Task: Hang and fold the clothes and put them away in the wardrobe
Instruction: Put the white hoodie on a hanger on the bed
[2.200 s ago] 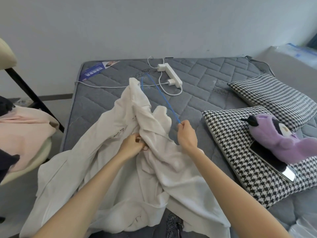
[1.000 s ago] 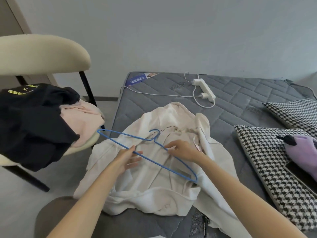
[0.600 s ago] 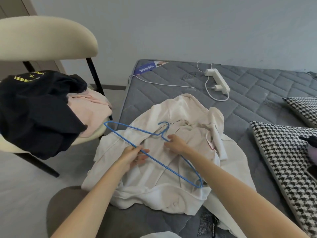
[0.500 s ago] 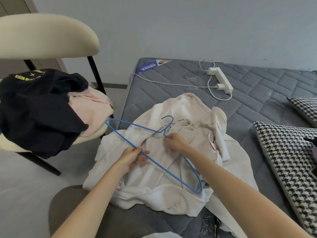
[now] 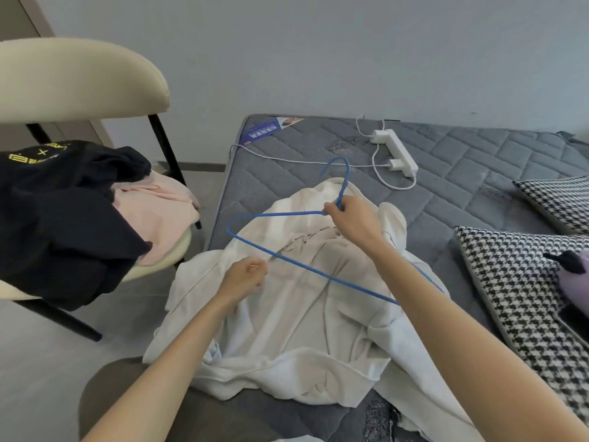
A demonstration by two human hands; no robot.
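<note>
A white garment (image 5: 302,320) lies spread and crumpled on the grey mattress (image 5: 462,173), its collar towards the wall. Above it is a blue wire hanger (image 5: 287,261), tilted, with its hook pointing up and away. My right hand (image 5: 353,221) pinches the hanger at the neck, just below the hook. My left hand (image 5: 245,277) sits lower, below the hanger's bottom bar, with its fingers curled into the cloth near the garment's left shoulder. The hanger's right end is hidden behind my right forearm.
A cream chair (image 5: 79,78) stands on the left with a black garment (image 5: 57,218) and a pink garment (image 5: 159,212) piled on it. A white power strip (image 5: 396,151) lies on the mattress. Houndstooth pillows (image 5: 516,301) and a purple plush (image 5: 573,275) are on the right.
My right hand has lifted the hanger by its neck, so the hook now points up. My left hand has let go of the hanger's bar and dropped onto the garment.
</note>
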